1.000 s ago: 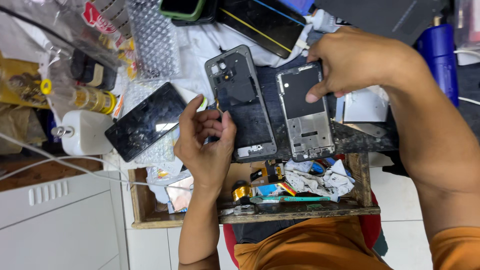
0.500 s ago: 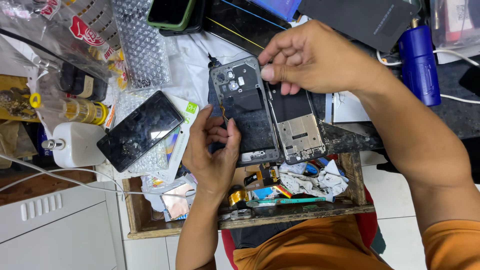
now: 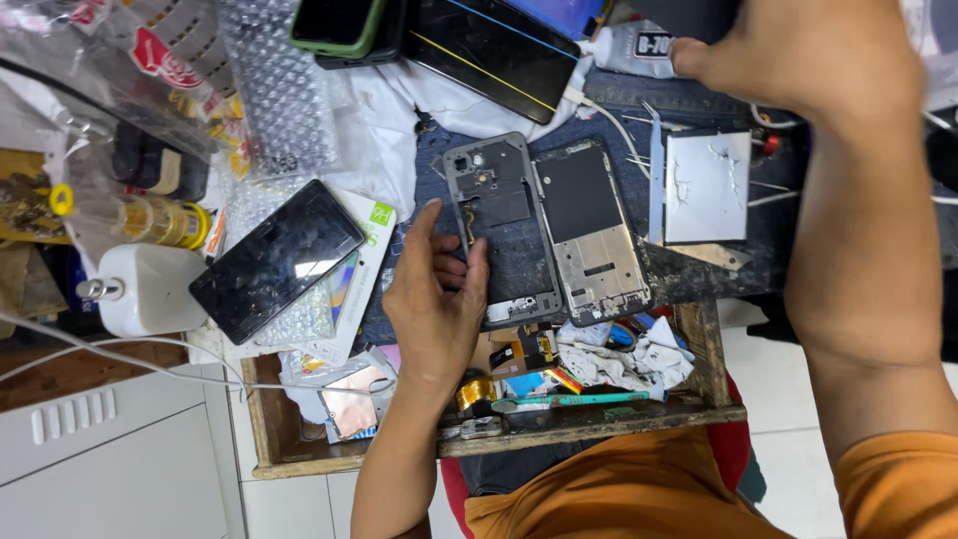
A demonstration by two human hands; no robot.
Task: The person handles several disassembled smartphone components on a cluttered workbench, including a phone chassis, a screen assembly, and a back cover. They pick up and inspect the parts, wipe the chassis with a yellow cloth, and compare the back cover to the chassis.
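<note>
Your left hand (image 3: 437,299) rests open on the near edge of the dark phone frame (image 3: 502,232), fingers loosely pinching its side. Your right hand (image 3: 798,55) reaches away to the bench's far edge, fingers curled near a glue tube (image 3: 631,47); I cannot tell if it grips anything. You seem mid-disassembly. A silver midframe (image 3: 592,230) touches the dark frame's right side.

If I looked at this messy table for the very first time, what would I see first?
Two opened phone shells lie side by side in the middle: a dark phone frame under the left hand, and a silver phone frame just right of it. The right hand reaches up to the far edge, near a glue tube. A loose black screen lies tilted at the left.
</note>
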